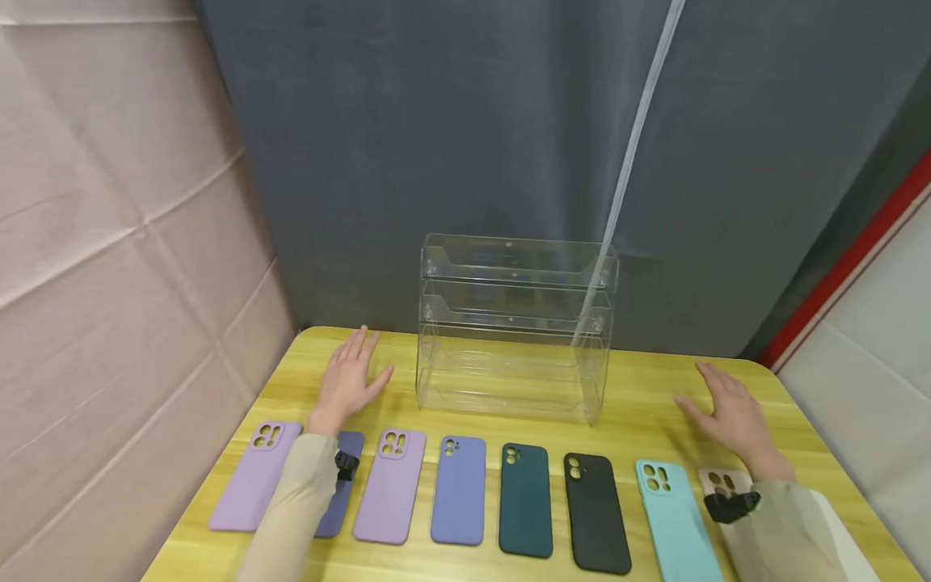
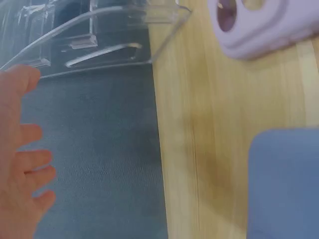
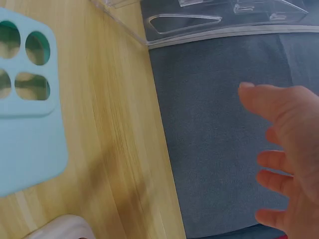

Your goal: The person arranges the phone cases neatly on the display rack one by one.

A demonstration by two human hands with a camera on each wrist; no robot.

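Note:
My left hand (image 1: 347,383) is held out over the left part of the table, fingers extended and nothing in it. Under that forearm lies a blue-violet phone case (image 1: 340,493), partly hidden by the sleeve. My right hand (image 1: 736,416) reaches over the right side, fingers spread and holding nothing. Beneath the right wrist is a pale beige phone case (image 1: 720,480), mostly covered by the sleeve. Between the hands stands a clear plastic tiered rack (image 1: 512,408). A light turquoise phone case (image 3: 30,144) shows large in the right wrist view.
A row of phone cases crosses the table's front: lilac (image 1: 250,493), another lilac (image 1: 390,501), periwinkle (image 1: 458,501), dark teal (image 1: 525,505) and black (image 1: 598,517). A grey curtain (image 1: 436,121) hangs behind, with pale cloth (image 1: 109,323) along the left.

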